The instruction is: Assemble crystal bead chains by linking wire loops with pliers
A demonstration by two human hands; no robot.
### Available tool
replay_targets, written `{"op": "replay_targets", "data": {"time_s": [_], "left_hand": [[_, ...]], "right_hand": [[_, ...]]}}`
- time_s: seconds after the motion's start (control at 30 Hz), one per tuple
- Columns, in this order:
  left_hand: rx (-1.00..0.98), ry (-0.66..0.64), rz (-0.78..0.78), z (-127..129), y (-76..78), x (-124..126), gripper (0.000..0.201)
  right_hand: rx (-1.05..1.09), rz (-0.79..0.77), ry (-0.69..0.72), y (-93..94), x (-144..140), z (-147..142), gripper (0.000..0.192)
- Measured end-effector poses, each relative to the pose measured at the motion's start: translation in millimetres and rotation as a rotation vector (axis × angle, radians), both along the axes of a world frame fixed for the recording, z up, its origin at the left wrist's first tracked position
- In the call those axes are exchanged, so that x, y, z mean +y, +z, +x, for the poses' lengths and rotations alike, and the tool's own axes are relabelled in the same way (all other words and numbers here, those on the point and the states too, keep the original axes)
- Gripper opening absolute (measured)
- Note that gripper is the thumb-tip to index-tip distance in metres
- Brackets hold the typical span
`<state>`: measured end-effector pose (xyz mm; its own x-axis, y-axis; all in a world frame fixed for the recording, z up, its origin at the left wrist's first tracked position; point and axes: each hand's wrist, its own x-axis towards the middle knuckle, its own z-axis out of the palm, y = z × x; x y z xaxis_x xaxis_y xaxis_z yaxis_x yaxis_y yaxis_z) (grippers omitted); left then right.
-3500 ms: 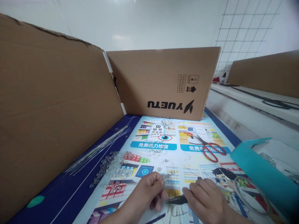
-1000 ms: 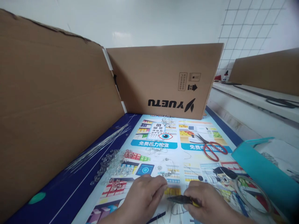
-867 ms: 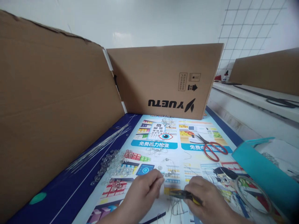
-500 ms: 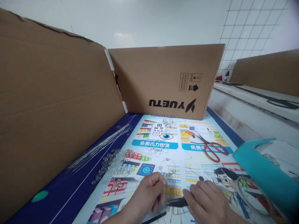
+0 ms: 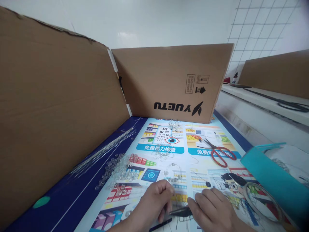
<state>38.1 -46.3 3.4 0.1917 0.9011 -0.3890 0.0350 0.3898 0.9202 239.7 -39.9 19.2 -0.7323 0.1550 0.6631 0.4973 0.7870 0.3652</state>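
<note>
Pliers (image 5: 181,211) sit low at the near edge of the table (image 5: 72,206), gripped in our right hand (image 5: 212,211) with its fingers curled shut around the handles, while our left hand (image 5: 154,201) pinches a thin wire piece, too fine to make out, at the tool's tip. Judging the step as a small bend, we keep the left pinch close to the nose and turn gently. Long axis runs left-right, nose pointing left toward our left fingers (image 5: 166,193).

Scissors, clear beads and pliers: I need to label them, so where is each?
scissors (image 5: 220,154): head view, on the red handles.
clear beads (image 5: 117,169): head view, middle of the pile.
pliers (image 5: 181,211): head view, dark jaws.
</note>
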Motion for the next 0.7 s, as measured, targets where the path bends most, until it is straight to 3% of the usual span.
{"op": "replay_targets", "data": {"time_s": [0.53,0.7], "left_hand": [[0.038,0.001,0.036,0,3.9,-1,0.021],[0.18,-0.029,0.162,-2,11.3,-5,0.023]], "right_hand": [[-0.063,-0.074,-0.003,-7.9,0,2,0.018],[-0.053,-0.271,-0.065,-11.9,-4,0,0.009]]}}
